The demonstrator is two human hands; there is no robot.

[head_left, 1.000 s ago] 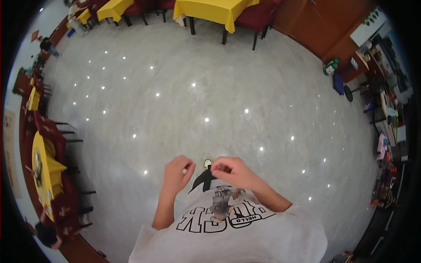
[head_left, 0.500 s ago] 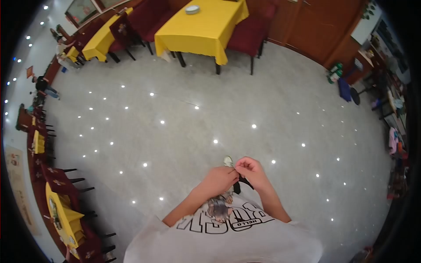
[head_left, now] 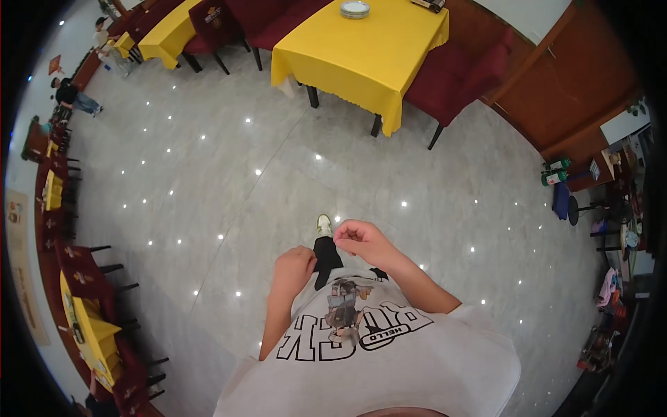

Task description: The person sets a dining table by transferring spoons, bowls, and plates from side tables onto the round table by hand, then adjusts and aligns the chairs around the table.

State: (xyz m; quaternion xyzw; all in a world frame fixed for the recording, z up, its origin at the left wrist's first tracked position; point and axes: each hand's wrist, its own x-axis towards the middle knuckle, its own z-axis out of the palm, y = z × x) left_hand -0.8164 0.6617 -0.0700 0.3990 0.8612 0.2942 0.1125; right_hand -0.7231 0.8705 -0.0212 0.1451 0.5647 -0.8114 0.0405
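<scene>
Shows the left hand [head_left: 292, 269] beside the black trousers [head_left: 326, 256], back uppermost, with fingers bent and tips turned out of sight; cannot tell whether pressed together or pinching anything. Shows the right hand [head_left: 361, 242] ahead of the printed shirt [head_left: 278, 393], near the white shoe [head_left: 324, 226], with fingers curled in toward the thumb; cannot tell whether around anything small. Beyond, across the grey floor [head_left: 368, 174], includes a yellow-covered table [head_left: 347, 55] bearing stacked plates [head_left: 354, 10], dark-red chairs [head_left: 455, 80] alongside, and, farther right, green containers [head_left: 554, 177] near a blue object [head_left: 561, 201].
</scene>
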